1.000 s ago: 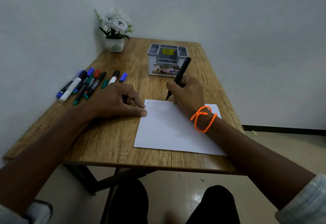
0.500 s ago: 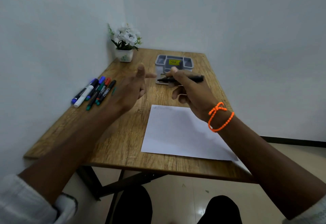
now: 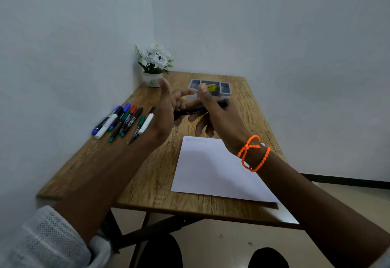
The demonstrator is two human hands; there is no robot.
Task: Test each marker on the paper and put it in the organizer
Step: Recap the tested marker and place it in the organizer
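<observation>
Two hands are raised above the table (image 3: pixel 152 174) in my view: my right hand (image 3: pixel 217 117) grips a black marker (image 3: pixel 200 108) that lies roughly level, its rear end poking out to the right past my fingers, its other end reaching toward my left hand (image 3: pixel 166 109). My left hand is loose, thumb up and fingers spread, grasping nothing that I can make out, though its fingertips sit right beside the marker's left end. An orange beaded bracelet (image 3: pixel 253 153) circles my right wrist. Below, the white paper (image 3: pixel 211 170) lies flat with a faint mark near its top left corner. The grey organizer (image 3: pixel 223 89) stands at the far end of the table, behind my hands. A row of markers (image 3: pixel 122 119) rests on the left side, and a pot of white flowers (image 3: pixel 155 62) fills the far left corner.
</observation>
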